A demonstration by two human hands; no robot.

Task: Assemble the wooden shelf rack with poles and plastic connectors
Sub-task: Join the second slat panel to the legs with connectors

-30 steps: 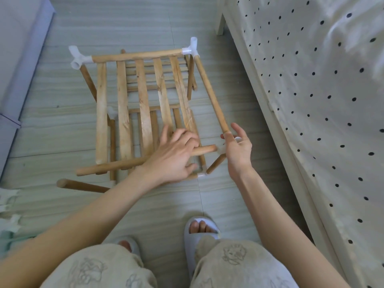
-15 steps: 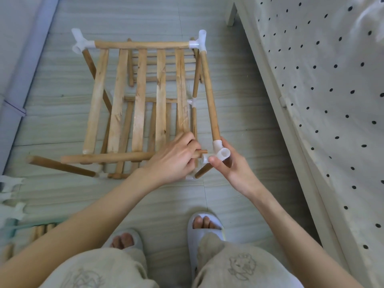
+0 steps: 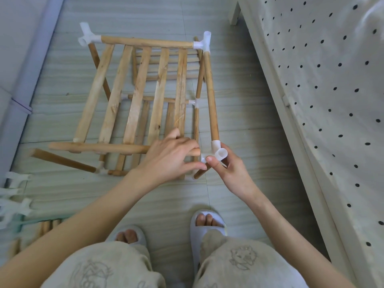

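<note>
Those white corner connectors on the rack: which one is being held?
The near right connector, pinched by the right hand; the two far connectors stand untouched.

- Floor point(image 3: 239, 113): pale grey-green boards with a streaked grain.
- Bed point(image 3: 324, 84): along the right edge; white cover with black dots, pale frame below it.
- Slippers point(image 3: 207, 222): light grey, open-toed, side by side on the floor.
- Trousers point(image 3: 243, 260): beige, with a line-drawn cartoon print.
- Wall point(image 3: 18, 59): lilac-grey, far left.

Grey plank floor point(image 3: 239, 113): rack point(image 3: 145, 96) standing, spare connectors point(image 3: 14, 196) + poles point(image 3: 48, 225) at left.
</note>
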